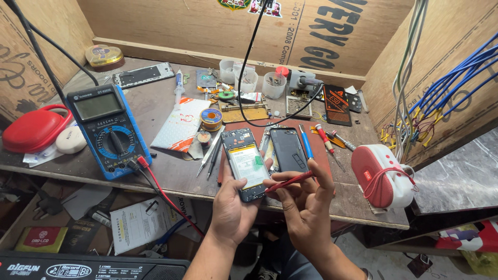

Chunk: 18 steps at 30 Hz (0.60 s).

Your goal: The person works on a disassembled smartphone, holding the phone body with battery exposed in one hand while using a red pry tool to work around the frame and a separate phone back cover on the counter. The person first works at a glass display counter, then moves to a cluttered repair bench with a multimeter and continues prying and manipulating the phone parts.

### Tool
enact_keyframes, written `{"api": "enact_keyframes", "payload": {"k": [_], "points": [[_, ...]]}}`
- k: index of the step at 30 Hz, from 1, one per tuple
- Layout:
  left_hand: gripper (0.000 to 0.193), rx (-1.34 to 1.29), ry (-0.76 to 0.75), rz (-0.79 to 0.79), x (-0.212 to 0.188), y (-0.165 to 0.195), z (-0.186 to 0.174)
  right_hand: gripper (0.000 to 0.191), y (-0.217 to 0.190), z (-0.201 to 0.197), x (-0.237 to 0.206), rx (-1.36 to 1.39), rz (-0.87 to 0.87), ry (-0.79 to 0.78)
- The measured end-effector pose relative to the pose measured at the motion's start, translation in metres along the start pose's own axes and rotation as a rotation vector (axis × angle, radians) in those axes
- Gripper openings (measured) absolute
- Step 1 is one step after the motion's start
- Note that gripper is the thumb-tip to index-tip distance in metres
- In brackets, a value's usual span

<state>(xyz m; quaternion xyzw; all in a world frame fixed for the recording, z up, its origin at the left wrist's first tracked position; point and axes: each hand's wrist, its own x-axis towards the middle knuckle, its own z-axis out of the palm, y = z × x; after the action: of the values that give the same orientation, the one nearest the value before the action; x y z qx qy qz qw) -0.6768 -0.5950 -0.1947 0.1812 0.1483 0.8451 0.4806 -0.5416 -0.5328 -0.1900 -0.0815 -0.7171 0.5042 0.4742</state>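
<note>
Plywood walls box in your tabletop (171,171), so everything sits within arm's reach of the front edge where you work. Toward the left edge a red zip case (32,129) lies flat, and just beside it the blue multimeter (108,129) is propped face-up so its dial can be read, its red and black leads spilling over the front edge. Near the middle, tweezers (210,155) and a solder spool (211,118) lie close by. Your left hand (231,207) holds the opened phone (246,163) out over the front edge, back side up and tilted toward you so the battery shows; that grip is clamped around the phone's lower half. Your right hand (306,205) has its grip pinched shut on a red-handled tool (289,181), held like a pen with its tip at the phone's lower edge. A second phone shell (288,149) rests on the tabletop behind, and a red speaker (381,175) stands near the right edge.
</note>
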Motion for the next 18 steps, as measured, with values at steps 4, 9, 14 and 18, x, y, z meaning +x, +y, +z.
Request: {"api": "enact_keyframes", "payload": {"k": [4, 9, 14, 18], "points": [[0.089, -0.006, 0.011, -0.018, -0.0004, 0.0001, 0.0006, 0.072, 0.0037, 0.0, -0.0017, 0.012, 0.003, -0.023], [0.086, 0.013, -0.004, -0.008, -0.0003, 0.0007, 0.0013, 0.071, 0.0069, 0.0, -0.0021, 0.019, 0.012, -0.035], [0.085, 0.017, 0.027, -0.034, -0.0017, 0.0007, 0.003, 0.071, 0.0066, -0.0009, -0.0011, 0.002, 0.013, -0.039], [0.085, 0.031, 0.016, -0.029, -0.0017, 0.0013, 0.0033, 0.071, 0.006, -0.0001, -0.0002, 0.005, 0.018, -0.035]]}}
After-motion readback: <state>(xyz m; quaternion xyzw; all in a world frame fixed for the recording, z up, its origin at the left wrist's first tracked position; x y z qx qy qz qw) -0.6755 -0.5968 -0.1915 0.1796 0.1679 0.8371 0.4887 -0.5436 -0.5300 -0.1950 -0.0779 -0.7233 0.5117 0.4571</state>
